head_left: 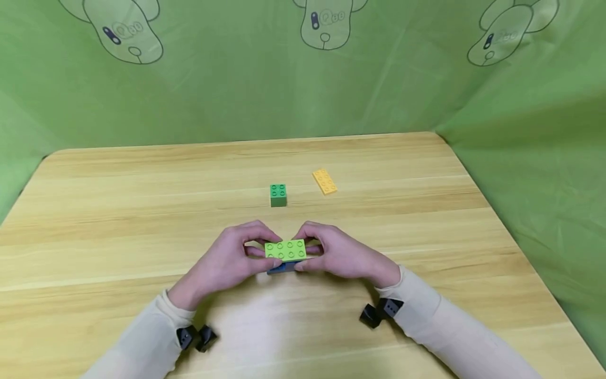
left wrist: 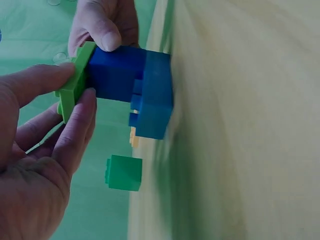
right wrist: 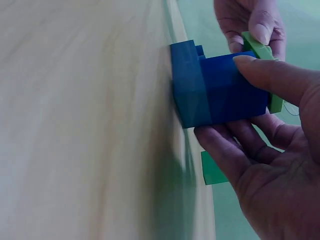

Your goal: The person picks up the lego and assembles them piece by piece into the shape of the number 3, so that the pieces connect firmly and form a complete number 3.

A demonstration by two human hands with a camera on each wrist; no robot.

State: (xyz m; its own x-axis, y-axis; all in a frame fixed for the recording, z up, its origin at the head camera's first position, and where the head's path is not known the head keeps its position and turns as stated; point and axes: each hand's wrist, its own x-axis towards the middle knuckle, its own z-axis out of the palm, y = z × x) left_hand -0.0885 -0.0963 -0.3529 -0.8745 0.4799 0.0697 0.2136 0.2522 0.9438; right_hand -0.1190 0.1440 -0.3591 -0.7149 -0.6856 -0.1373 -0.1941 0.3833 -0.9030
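My left hand [head_left: 232, 256] pinches a thin lime-green studded plate [head_left: 286, 250] between thumb and fingers. A dark blue brick [left wrist: 117, 72] meets the plate's underside, over the plate's right part; whether their studs are locked, I cannot tell. My right hand [head_left: 343, 252] grips this dark blue brick, its thumb on the near face. Beneath it, a longer, lighter blue brick [right wrist: 191, 85] is joined on and juts out to the left, with bare studs showing in the left wrist view. The blue bricks sit low over the table; contact with it is unclear.
A green square brick [head_left: 278, 196] stands on the wooden table [head_left: 118, 226] beyond the hands. Farther back and to its right lies a yellow-orange plate [head_left: 324, 181]. A green curtain [head_left: 236, 95] hangs behind the table and along its sides.
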